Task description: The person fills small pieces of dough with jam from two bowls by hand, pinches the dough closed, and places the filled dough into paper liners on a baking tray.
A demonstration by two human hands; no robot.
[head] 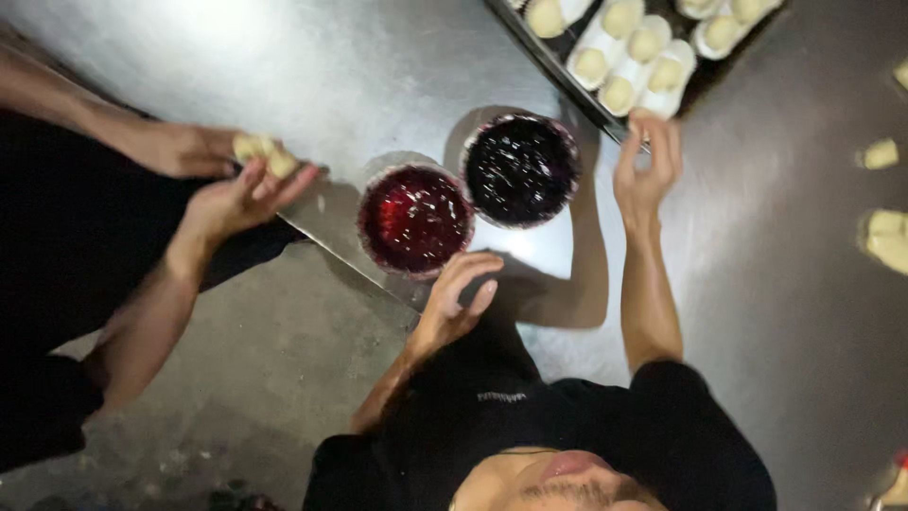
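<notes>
My left hand (459, 293) hovers at the steel table's near edge, fingers apart and curled, just below the rim of a bowl of red jam (414, 218); it holds nothing. A bowl of dark purple jam (520, 168) stands right beside the red one. My right hand (646, 161) reaches further out, thumb and fingers pinched on the near corner of a dark baking tray (567, 76). The tray carries several pale dough pieces in white paper cases (643, 61).
At the left a co-worker in black shapes a lump of dough (265, 154) with both hands (222, 185) over the steel table (378, 66). More dough pieces (884, 232) lie at the right edge. A concrete floor (274, 369) shows below the table's edge.
</notes>
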